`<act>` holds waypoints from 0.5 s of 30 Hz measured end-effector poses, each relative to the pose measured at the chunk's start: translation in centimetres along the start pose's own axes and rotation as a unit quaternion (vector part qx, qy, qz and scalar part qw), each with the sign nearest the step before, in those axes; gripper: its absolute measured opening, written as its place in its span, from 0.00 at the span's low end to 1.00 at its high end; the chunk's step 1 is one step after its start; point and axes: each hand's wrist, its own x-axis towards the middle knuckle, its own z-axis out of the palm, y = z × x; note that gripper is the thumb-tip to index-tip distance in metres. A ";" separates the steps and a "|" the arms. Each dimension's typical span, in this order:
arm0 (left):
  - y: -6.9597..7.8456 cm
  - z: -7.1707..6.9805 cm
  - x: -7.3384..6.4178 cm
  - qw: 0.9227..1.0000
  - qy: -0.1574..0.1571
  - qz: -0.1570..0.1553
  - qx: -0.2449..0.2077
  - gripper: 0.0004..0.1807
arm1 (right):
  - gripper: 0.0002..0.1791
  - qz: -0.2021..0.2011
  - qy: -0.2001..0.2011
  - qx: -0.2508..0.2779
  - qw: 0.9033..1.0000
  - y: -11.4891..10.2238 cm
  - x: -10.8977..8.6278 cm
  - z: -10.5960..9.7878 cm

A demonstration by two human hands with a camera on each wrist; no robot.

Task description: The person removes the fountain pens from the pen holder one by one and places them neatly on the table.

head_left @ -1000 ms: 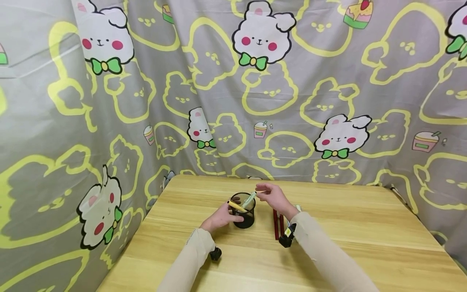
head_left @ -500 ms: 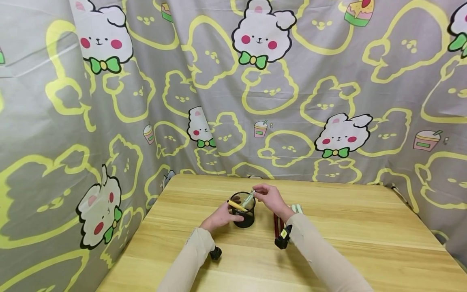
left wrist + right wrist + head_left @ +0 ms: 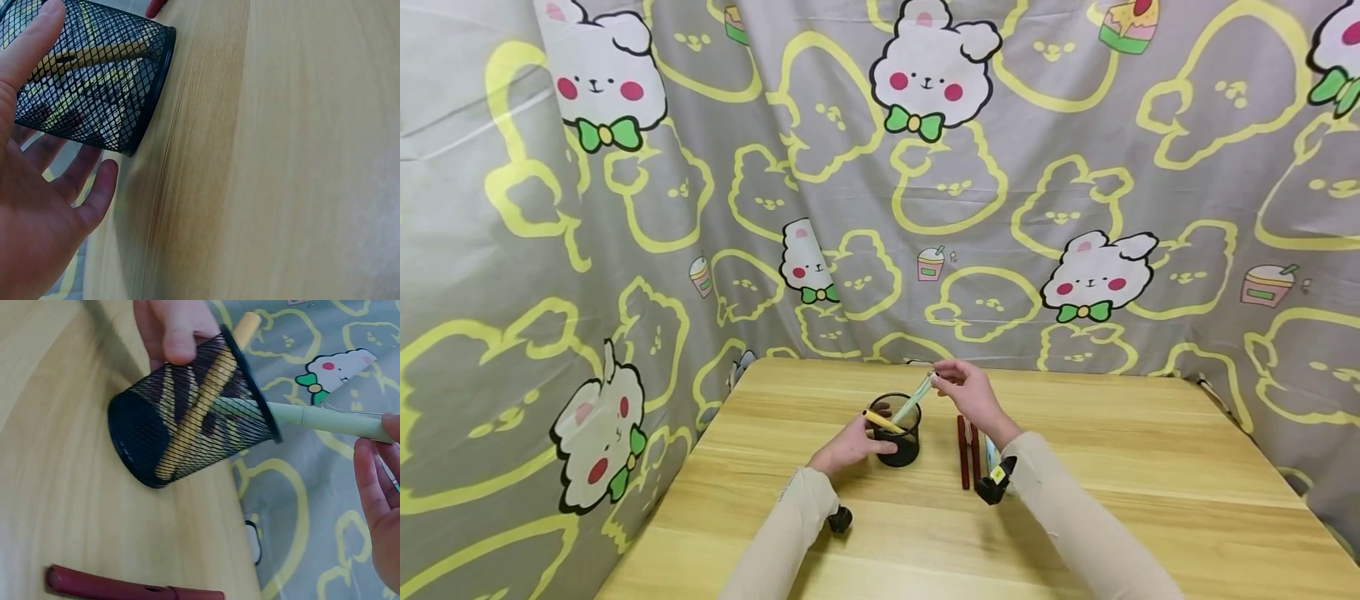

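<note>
My left hand point(image 3: 848, 444) holds a black mesh pen cup point(image 3: 901, 452) from its left side, thumb on the near wall and fingers behind. In the left wrist view, the mesh point(image 3: 119, 128) lies between thumb and spread fingers. A yellow pen point(image 3: 248, 328) leans inside, its end poking over the rim. My right hand point(image 3: 972, 398) pinches the upper end of a pale green pen point(image 3: 913, 401) between thumb and fingertips. This pen slants out over the cup's right rim, its lower part still within the mesh, as the right wrist view shows.
Two dark red pens point(image 3: 964, 458) lie side by side on the wooden table point(image 3: 1112, 500), right of the cup. A light blue pen point(image 3: 991, 452) is beside them, partly behind the right wrist camera point(image 3: 996, 483). A patterned curtain point(image 3: 850, 167) stands behind the table.
My right hand has first come left to the pale green pen, then lifted it up and right, so more of it shows above the rim. The left hand stays on the cup.
</note>
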 end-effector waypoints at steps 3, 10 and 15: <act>-1.1 0.0 0.4 1.000 0.002 0.004 0.011 0.40 | 0.15 -0.005 0.006 0.003 1.000 -0.5 0.0 -0.7; -1.5 -0.2 0.6 1.000 -0.009 0.008 0.013 0.41 | 0.15 -0.034 0.025 0.024 0.999 -1.1 -0.3 -2.6; -1.4 -0.1 0.5 1.000 -0.008 -0.002 0.007 0.41 | 0.17 -0.048 0.047 0.043 0.997 -1.1 -0.3 -4.5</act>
